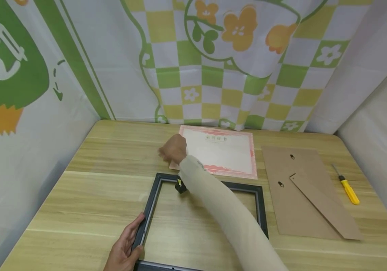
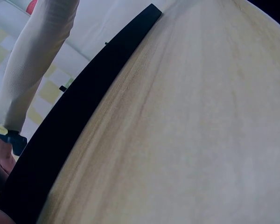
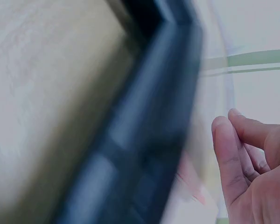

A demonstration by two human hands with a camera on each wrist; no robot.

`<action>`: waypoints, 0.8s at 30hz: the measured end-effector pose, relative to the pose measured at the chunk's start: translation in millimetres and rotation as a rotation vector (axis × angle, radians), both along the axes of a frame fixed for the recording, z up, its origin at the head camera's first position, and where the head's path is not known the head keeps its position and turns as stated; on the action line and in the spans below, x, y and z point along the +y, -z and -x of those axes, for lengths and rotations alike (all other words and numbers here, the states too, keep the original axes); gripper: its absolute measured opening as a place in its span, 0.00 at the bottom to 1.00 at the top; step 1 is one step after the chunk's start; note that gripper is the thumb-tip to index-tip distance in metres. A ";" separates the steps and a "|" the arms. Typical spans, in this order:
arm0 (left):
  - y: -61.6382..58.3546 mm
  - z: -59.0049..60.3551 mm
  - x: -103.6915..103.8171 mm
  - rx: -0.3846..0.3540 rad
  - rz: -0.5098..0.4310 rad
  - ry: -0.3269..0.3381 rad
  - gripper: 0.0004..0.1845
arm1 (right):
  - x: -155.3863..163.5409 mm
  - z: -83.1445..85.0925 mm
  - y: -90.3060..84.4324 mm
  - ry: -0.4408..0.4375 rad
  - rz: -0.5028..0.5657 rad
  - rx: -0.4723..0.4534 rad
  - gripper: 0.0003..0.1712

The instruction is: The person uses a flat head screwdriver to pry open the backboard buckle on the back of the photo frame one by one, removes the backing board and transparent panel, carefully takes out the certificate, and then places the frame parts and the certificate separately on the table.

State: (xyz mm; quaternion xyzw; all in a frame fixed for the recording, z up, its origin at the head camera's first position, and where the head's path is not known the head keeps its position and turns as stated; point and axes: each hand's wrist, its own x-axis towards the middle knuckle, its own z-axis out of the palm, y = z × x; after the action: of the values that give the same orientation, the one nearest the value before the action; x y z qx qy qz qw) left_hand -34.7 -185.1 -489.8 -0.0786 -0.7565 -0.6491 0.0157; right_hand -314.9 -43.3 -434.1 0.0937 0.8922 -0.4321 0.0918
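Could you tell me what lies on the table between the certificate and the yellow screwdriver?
The brown backing board lies between the certificate and the screwdriver, seen in the head view.

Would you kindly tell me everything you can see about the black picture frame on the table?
The black picture frame is an open rectangle of dark, slim moulding with a paler inner lip; the wood-grain table shows through its middle. It lies flat near the table's front edge, its near side partly out of view. The left hand grips its left rail near the front corner. The right forearm crosses above its far rail, the right hand being beyond it at the certificate. Its material cannot be told.
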 end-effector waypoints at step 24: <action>-3.0 0.4 2.1 0.011 -0.014 -0.004 0.38 | 105.6 -64.0 -64.9 -0.272 0.096 0.324 0.10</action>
State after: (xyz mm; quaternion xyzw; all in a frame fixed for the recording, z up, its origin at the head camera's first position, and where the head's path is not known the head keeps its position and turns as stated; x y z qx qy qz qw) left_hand -35.1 -183.0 -486.8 -0.0804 -0.7520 -0.6539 0.0216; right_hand -250.9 62.4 -369.1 -0.1030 0.8781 -0.4673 0.0090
